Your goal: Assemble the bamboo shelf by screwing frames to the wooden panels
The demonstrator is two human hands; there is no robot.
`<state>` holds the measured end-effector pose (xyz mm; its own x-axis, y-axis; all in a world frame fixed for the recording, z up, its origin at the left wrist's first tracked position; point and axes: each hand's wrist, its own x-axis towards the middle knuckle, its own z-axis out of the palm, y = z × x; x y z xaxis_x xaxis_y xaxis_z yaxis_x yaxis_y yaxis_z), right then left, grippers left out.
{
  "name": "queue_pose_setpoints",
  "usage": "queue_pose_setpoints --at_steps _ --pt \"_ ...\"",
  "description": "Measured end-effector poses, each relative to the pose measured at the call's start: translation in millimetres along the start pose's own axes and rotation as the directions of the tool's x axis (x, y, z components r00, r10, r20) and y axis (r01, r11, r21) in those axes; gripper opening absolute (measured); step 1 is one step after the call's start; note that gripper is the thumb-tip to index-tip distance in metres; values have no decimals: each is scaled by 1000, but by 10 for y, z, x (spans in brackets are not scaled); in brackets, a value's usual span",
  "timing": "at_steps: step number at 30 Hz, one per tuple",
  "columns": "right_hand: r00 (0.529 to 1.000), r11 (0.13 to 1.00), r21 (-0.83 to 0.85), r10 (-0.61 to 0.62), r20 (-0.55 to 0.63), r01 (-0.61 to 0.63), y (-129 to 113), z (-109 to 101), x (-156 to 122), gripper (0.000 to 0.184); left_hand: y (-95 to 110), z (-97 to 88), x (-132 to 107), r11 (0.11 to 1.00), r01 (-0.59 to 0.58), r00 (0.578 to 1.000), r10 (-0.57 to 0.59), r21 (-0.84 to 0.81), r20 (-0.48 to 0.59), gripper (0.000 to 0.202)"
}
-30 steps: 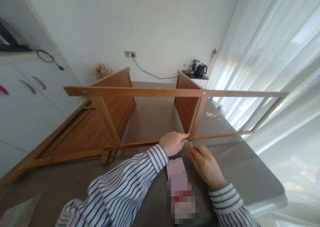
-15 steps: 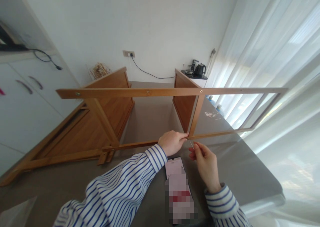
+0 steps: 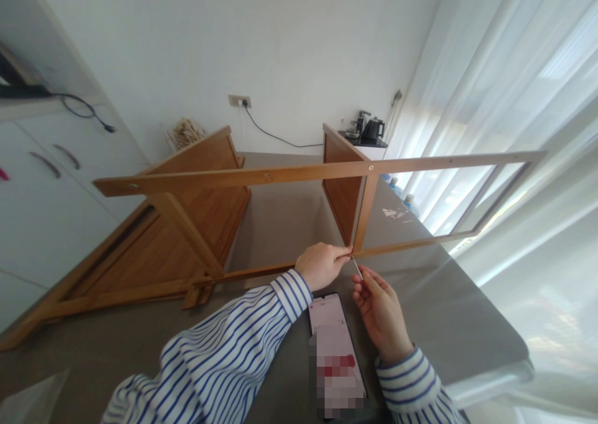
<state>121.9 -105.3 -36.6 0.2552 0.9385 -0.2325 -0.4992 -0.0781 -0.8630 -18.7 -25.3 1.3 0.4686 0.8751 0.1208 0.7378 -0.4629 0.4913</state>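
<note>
A long wooden frame (image 3: pixel 243 178) stands across the table, with an upper rail, a lower rail and cross posts. My left hand (image 3: pixel 322 265) is closed on its lower rail, fingertips at the joint with the right cross post (image 3: pixel 365 212). Just below that joint, my right hand (image 3: pixel 380 306) pinches a thin metal hex key (image 3: pixel 357 269). The key's tip meets the joint; the fastener there is too small to make out. Between my forearms lies a phone (image 3: pixel 329 312), its screen partly blurred out.
Behind the frame stand a left wooden panel (image 3: pixel 200 206) and a right wooden panel (image 3: pixel 343 181). The grey table (image 3: pixel 443 312) reaches towards the curtain (image 3: pixel 504 88). A black kettle (image 3: pixel 374 129) is at the back. A plastic bag (image 3: pixel 35 396) lies front left.
The frame has tilted slightly, its right end rising and its left end dropping. My right hand has turned around the hex key, showing more of the fingers. My left hand keeps its place.
</note>
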Motion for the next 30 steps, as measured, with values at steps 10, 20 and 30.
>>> queue_pose_setpoints --at_steps 10,20,30 --pt "613 -271 -764 -468 637 586 -128 -193 -29 26 -28 53 24 1000 -25 1000 25 11 -15 35" --pt "814 216 -866 -496 301 451 -30 -3 -37 24 23 11 4 1000 -12 1000 11 -23 -21 35" --pt "998 991 121 56 -36 -51 -71 191 -63 26 58 -16 0 1000 1 1000 -1 -20 -15 35"
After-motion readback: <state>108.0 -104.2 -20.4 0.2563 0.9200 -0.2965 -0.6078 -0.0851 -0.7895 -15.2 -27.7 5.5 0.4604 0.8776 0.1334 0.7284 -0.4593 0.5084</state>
